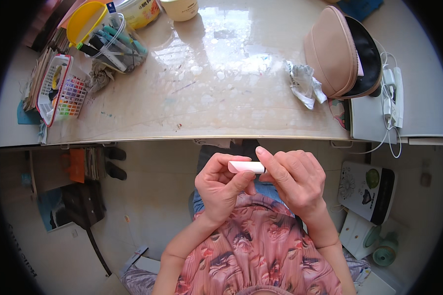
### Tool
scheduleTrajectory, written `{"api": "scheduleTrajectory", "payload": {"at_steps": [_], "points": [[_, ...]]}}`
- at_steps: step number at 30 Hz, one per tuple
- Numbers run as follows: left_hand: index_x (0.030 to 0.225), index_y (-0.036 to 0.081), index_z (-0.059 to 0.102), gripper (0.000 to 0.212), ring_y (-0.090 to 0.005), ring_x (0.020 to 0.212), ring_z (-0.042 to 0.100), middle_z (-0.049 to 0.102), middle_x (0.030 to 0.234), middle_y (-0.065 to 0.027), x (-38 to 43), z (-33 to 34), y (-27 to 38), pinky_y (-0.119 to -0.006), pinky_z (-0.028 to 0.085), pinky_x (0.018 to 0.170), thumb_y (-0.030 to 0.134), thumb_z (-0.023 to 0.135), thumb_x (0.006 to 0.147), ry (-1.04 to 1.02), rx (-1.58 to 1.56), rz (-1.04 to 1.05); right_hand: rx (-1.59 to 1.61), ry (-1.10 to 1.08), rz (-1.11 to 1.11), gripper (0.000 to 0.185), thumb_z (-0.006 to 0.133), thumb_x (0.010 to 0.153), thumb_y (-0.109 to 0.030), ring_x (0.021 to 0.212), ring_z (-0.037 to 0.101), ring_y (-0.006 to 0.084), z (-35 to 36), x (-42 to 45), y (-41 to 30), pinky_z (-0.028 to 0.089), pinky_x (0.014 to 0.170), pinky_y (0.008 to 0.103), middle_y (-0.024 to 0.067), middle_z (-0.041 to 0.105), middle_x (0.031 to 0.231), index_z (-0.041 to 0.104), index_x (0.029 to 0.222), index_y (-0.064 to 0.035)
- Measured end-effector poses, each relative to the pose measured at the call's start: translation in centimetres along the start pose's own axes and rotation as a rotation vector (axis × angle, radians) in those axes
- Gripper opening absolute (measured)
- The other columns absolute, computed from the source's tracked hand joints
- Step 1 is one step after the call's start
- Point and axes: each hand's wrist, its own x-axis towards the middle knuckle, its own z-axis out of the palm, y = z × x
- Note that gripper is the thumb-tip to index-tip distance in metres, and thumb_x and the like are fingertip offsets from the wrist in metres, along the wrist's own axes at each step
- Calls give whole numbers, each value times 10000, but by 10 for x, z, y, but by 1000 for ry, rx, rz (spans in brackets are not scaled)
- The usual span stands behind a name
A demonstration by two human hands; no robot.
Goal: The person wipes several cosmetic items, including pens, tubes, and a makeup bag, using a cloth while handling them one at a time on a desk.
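Observation:
A small pink-and-white cylindrical tube [246, 167] lies crosswise between my hands, above my lap and just short of the desk's front edge. Its left end is cut at a slant, and a dark band shows near its right end. My left hand [221, 184] pinches the tube between thumb and fingers. At the dark-banded end, my right hand [295, 179] has its fingertips on the tube, with the index finger stretched out above it. The right fingers hide the tip at that side.
On the desk [206, 118] stand a clear pen cup [122, 48], a white plastic basket [64, 90], a tub [142, 13] and a jar [181, 9]. To the right are a crumpled wrapper [304, 83], an unzipped beige pouch [332, 55], a laptop [371, 114] and white cables [389, 96].

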Motion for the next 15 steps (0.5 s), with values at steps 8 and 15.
{"api": "scheduleTrajectory", "payload": {"at_steps": [8, 15], "points": [[977, -55, 552, 190, -174, 556, 621, 637, 750, -153, 7, -9, -7, -261, 527, 529, 68, 634, 859, 9, -164, -72, 416, -24, 324, 220, 650, 831, -157, 623, 603, 203, -11, -13, 6, 471, 523, 272, 83, 620, 789, 597, 1003, -30], [997, -60, 540, 197, -179, 599, 634, 639, 774, -155, 9, -19, -11, -272, 541, 565, 87, 604, 884, 1, -226, -92, 518, 20, 395, 243, 696, 801, -107, 699, 584, 148, -14, -16, 5, 465, 554, 235, 119, 614, 921, 548, 966, -7]]}}
